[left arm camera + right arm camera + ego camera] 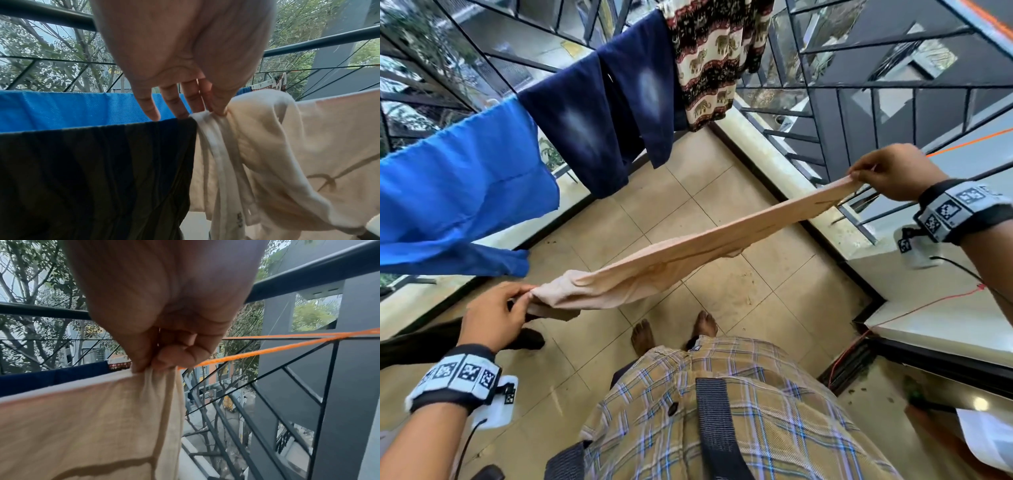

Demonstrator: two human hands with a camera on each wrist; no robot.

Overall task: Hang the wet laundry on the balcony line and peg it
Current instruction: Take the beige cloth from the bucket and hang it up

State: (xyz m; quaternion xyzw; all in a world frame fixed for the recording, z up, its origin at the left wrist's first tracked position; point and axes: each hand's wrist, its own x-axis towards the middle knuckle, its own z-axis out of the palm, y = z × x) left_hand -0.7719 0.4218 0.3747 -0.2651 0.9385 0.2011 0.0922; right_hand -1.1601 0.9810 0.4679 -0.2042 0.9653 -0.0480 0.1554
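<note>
A cream garment [688,246] is stretched between my two hands above the tiled floor. My left hand [529,294] pinches its bunched left end between thumb and fingers, which the left wrist view shows at the white hem [207,116]. My right hand [859,174] pinches the right corner [160,374]. The orange line [257,354] comes out at my right fingers and runs off to the right; along the garment it is hidden. A dark cloth [92,170] hangs right beside my left fingers. I see no pegs.
On the far line hang a blue cloth [458,185], navy jeans [599,113] and an elephant-print cloth [709,58]. Metal grille railings [842,113] and a low ledge [767,150] bound the balcony. My bare feet [643,335] stand on the tiles.
</note>
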